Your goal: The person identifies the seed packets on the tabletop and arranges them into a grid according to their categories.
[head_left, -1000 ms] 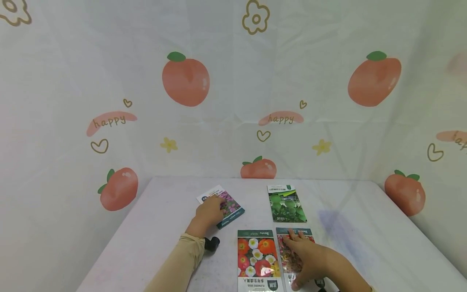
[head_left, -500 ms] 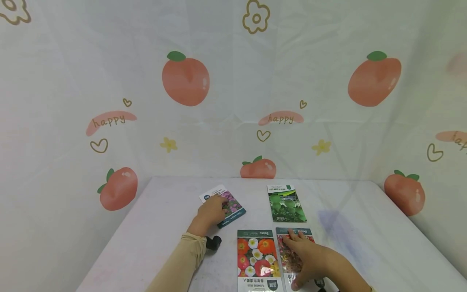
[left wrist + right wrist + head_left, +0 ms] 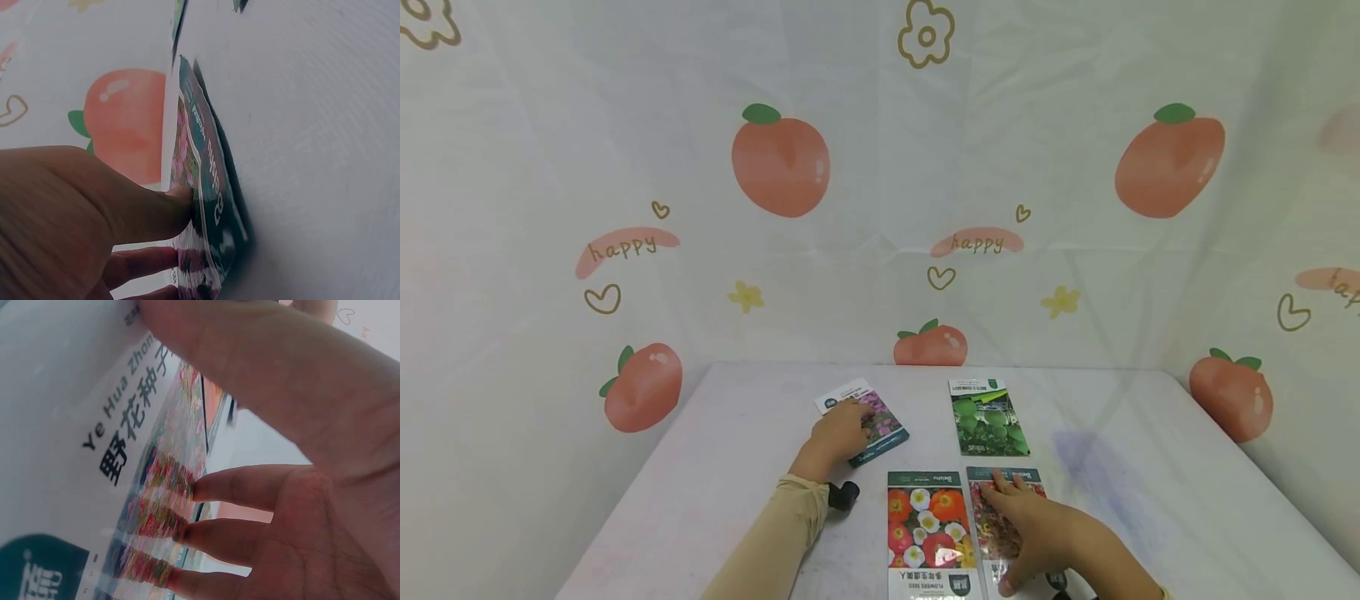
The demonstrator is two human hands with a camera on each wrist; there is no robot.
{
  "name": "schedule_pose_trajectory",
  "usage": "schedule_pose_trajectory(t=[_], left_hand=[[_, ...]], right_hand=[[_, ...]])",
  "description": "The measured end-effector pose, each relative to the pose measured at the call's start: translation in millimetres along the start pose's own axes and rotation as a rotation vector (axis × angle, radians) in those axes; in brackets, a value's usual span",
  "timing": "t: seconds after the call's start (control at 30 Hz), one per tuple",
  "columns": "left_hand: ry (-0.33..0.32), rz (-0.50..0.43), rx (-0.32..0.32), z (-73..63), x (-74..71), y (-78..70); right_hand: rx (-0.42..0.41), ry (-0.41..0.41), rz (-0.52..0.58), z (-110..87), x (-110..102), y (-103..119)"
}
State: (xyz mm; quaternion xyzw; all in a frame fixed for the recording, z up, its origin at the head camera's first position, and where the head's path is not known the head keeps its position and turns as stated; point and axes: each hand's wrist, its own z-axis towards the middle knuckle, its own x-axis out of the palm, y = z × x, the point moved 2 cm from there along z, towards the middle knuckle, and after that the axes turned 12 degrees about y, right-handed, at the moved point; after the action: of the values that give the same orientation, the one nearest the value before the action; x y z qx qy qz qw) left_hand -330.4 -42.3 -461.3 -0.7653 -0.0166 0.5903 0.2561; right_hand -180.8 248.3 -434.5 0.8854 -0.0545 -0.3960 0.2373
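At the left of the head view lies a seed packet with pink-purple flowers (image 3: 889,425), turned at an angle on the table. My left hand (image 3: 837,433) rests on it; in the left wrist view the thumb and fingertips press on its printed face near the teal end (image 3: 215,181). My right hand (image 3: 1043,533) is spread over a wildflower seed packet (image 3: 988,527) at the front right. Its fingertips touch the flower picture, seen close up in the right wrist view (image 3: 150,506), with the thumb at the white lettered end. Part of that packet is hidden under the hand.
A poppy seed packet (image 3: 928,525) lies just left of the wildflower one, edges nearly meeting. Behind them is a seed packet with round green fruit (image 3: 991,422). The white table (image 3: 700,500) backs onto a printed cloth (image 3: 850,275).
My left hand has slid the purple-flower packet a little to the right and slightly away from me. The right hand and the other packets stay where they were.
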Motion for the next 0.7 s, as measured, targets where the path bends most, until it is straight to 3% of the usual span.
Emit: schedule_pose_trajectory(t=[0.33,0.7], left_hand=[[0.009,0.017,0.02,5.3,3.4,-2.3],[0.048,0.006,-0.011,9.0,4.2,-8.1]], right_hand=[[0.006,-0.002,-0.003,0.9,1.4,0.0],[-0.002,0.008,0.003,0.6,-0.7,-1.5]])
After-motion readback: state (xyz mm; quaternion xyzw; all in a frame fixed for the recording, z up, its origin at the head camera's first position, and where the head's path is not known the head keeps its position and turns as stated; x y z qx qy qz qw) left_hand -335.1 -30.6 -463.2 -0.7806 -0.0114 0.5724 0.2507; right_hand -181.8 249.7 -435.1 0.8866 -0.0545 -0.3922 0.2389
